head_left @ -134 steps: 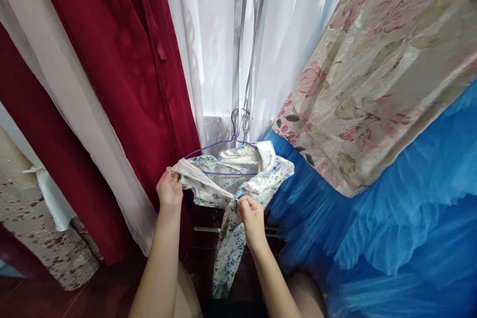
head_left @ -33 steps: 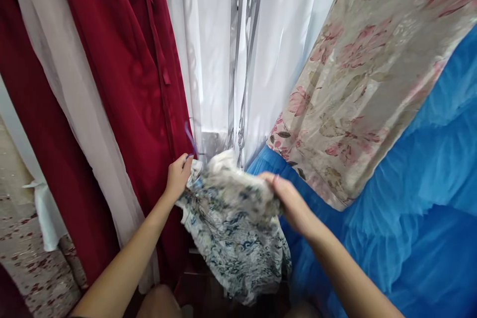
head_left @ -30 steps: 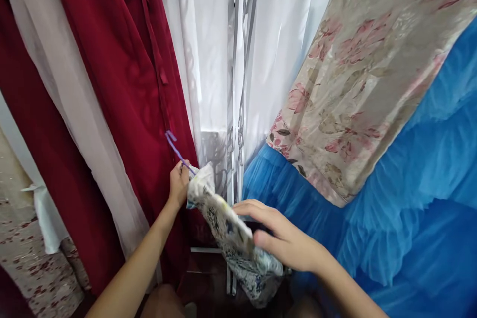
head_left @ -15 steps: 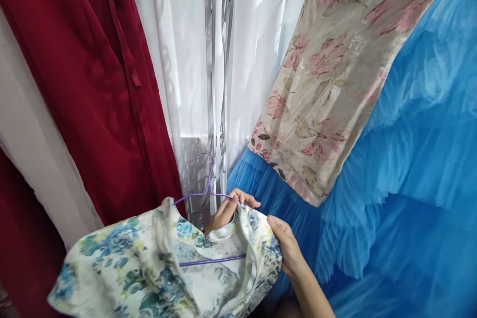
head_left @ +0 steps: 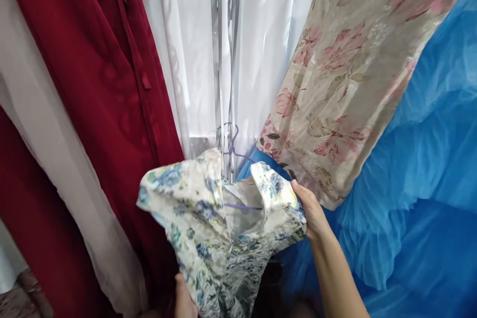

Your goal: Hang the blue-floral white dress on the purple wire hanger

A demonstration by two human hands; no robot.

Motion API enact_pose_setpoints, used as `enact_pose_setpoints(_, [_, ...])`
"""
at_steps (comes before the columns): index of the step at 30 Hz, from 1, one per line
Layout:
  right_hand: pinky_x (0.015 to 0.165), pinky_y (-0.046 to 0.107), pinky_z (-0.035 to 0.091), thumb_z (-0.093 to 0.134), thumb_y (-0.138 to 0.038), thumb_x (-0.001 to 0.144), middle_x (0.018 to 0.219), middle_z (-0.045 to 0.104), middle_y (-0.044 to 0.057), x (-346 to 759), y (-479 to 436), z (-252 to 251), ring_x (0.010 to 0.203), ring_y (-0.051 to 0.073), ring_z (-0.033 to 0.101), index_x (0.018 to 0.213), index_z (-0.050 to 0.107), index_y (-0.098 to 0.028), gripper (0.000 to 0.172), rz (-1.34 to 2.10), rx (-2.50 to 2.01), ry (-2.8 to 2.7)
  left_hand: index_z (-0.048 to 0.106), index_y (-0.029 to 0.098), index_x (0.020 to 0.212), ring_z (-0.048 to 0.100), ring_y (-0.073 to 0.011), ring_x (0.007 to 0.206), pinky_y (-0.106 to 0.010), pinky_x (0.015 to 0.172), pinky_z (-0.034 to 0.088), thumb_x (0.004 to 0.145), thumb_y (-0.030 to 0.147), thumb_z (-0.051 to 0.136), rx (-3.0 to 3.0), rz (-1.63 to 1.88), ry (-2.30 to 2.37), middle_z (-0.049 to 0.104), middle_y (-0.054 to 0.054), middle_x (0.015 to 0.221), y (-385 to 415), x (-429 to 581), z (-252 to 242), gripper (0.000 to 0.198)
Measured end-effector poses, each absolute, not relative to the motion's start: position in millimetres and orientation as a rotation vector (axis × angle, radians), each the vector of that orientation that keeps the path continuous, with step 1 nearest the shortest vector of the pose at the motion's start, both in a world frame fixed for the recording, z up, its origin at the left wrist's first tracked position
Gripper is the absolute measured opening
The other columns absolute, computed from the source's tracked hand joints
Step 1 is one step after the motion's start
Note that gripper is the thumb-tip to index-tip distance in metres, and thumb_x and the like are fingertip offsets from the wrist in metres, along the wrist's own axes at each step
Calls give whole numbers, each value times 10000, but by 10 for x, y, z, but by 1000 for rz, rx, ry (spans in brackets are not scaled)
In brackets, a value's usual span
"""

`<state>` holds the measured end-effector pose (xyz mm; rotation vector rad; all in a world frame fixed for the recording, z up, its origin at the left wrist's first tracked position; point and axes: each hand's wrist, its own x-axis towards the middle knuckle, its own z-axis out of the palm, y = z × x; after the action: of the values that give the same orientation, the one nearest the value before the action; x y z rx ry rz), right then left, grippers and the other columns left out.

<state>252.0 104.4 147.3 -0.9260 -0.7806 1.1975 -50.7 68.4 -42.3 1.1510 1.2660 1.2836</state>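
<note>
A white blouse with blue and green flowers hangs on a thin purple hanger; the hook stands up above its collar and the lower bar shows through the neck opening. My right hand is closed on the blouse's right shoulder, thumb on top and the other fingers hidden behind the cloth. Low on the left, my left hand pinches the blouse's side edge. Only its thumb and part of the hand show.
A dark red garment and pale cloth hang on the left. Behind are a white curtain and upright metal bars. On the right hang a beige floral cloth and a blue ruffled tulle dress.
My left hand has left the collar and moved down to the blouse's left side. The blouse has turned more upright and its shoulders have risen. My right hand still grips the right shoulder.
</note>
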Motion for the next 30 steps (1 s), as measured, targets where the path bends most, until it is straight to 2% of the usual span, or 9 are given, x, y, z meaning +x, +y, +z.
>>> enact_pose_setpoints(3, [702, 405, 570, 766, -545, 776, 873, 788, 87, 2581, 922, 1267, 898, 341, 720, 966, 749, -211, 384, 1093, -1031, -811, 685, 327, 1238, 552, -358, 1321, -482, 1053, 519, 726, 707, 675, 965, 1257, 1390, 715, -65, 1237, 495, -476, -698, 637])
enact_pose_setpoints(6, [794, 361, 533, 701, -502, 838, 1051, 758, 50, 2545, 703, 786, 1001, 278, 668, 1100, 711, -269, 351, 584, -1159, -679, 666, 284, 1265, 539, -346, 1336, -487, 1125, 450, 770, 598, 706, 1028, 1207, 1288, 721, -92, 1217, 370, -333, -706, 588])
enact_pose_setpoints(9, [776, 338, 495, 636, -436, 903, 1121, 714, 23, 2267, 379, 170, 955, 233, 641, 1148, 655, -326, 269, 202, -1245, -470, 654, 288, 1281, 491, -327, 1383, -489, 1179, 380, 789, 548, 710, 1091, 1218, 1252, 726, -88, 1197, 315, -198, -629, 559])
enact_pose_setpoints(11, [664, 345, 474, 636, -460, 904, 890, 712, 14, 1977, 205, -128, 759, 232, 627, 939, 671, -319, 150, 369, -1263, -501, 645, 287, 1293, 488, -323, 1386, -482, 1191, 365, 785, 529, 722, 1131, 1189, 1231, 720, -88, 1212, 317, -137, -606, 568])
enact_pose_setpoints(13, [591, 362, 453, 545, -575, 928, 693, 665, 26, 1687, 146, -241, 620, 238, 592, 787, 652, -286, 339, 860, -1189, -819, 632, 267, 1312, 519, -336, 1356, -488, 1182, 375, 769, 516, 743, 1163, 1167, 1188, 701, -101, 1252, 343, -99, -606, 608])
enact_pose_setpoints(16, [571, 333, 429, 499, -629, 941, 564, 581, -3, 1392, 269, -138, 538, 203, 538, 762, 589, -246, 431, 1327, -1084, -1167, 603, 221, 1347, 527, -355, 1343, -503, 1170, 386, 766, 505, 752, 1198, 1206, 1107, 652, -129, 1338, 391, -91, -607, 664])
enact_pose_setpoints(20, [510, 265, 324, 578, -614, 904, 490, 461, -50, 1296, 508, -13, 474, 133, 426, 651, 450, -227, 480, 1217, -1298, -1271, 582, 208, 1379, 501, -349, 1368, -490, 1174, 379, 797, 468, 744, 1167, 1229, 1035, 597, -133, 1418, 381, -163, -607, 658])
enact_pose_setpoints(26, [554, 260, 352, 533, -559, 937, 563, 501, -38, 1246, 468, -83, 541, 150, 483, 718, 474, -219, 408, 1134, -1303, -1266, 636, 222, 1330, 437, -342, 1419, -504, 1213, 307, 793, 460, 761, 1075, 1193, 1075, 634, -118, 1372, 250, -241, -551, 601])
enact_pose_setpoints(30, [546, 255, 323, 532, -492, 948, 565, 451, -47, 1313, 365, 20, 544, 136, 423, 685, 470, -214, 388, 1152, -1219, -1245, 662, 221, 1288, 463, -333, 1401, -491, 1213, 310, 764, 450, 794, 1013, 1162, 1063, 669, -110, 1316, 227, -172, -415, 587])
